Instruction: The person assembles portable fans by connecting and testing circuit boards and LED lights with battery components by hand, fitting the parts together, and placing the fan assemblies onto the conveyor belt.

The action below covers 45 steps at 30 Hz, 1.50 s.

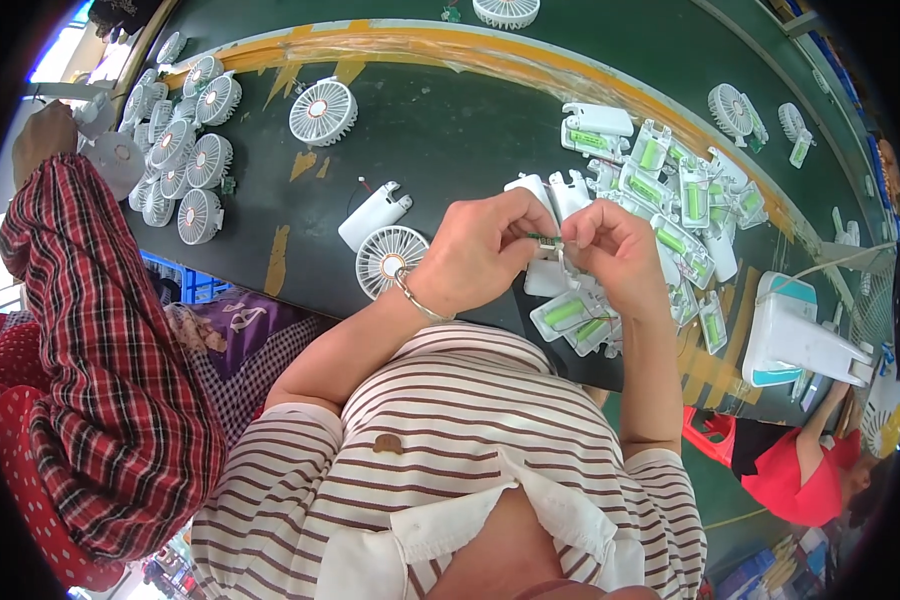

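Fingers of left hand (480, 250) and right hand (615, 255) pinch a small green circuit board (544, 238) together, mid-assembly probably; next it'll need careful seating into a white handle shell (570, 312).

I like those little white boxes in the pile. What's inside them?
Each open white case holds a green cylinder, probably a battery. Anything beneath it is hidden. The left hand and right hand pinch a small green part just above.

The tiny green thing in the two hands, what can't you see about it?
Head view:
- Small green part: mostly hidden by pinching fingers of left hand and right hand; too small to identify.
- White plastic handle shell beneath: partly covered by both hands.
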Available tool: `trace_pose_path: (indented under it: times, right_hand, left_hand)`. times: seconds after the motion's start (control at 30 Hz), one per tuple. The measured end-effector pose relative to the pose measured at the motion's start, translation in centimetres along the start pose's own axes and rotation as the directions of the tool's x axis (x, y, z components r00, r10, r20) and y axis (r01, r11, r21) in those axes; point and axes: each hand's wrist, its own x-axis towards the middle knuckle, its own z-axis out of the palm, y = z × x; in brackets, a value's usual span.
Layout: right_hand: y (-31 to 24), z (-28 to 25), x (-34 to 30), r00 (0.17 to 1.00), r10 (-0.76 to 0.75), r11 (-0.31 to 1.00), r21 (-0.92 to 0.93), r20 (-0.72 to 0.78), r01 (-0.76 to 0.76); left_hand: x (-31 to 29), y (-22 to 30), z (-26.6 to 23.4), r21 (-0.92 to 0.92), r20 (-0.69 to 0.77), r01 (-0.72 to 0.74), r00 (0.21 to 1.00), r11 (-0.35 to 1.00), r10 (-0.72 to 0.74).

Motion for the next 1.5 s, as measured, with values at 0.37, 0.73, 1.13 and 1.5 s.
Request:
trace_pose_path:
  times: [0.37,0.73,1.13,1.5]
  right_hand:
    - [-0.3,2.6,-2.3,0.941,-0.256,0.94,-0.283,-0.221,0.189]
    - [-1.6,-1.2,-1.3,0.992,-0.118,0.993,-0.031,-0.039,0.117]
    - [-1.0,0.6,-1.2,0.986,-0.129,0.987,-0.108,-0.104,0.118]
    - [-0.7,0.8,-1.2,0.976,-0.193,0.949,-0.274,-0.104,0.159]
  left_hand:
    - [0.0,-0.9,1.6,-0.019,-0.208,-0.169,0.965,0.985,0.161]
    - [0.6,-1.0,0.1,-0.445,0.081,0.039,0.997,0.895,-0.003]
    - [0.8,-1.6,-0.7,-0.412,0.118,0.069,0.993,0.908,-0.022]
    - [0.6,-0.8,-0.5,-0.341,0.108,0.095,0.992,0.935,-0.061]
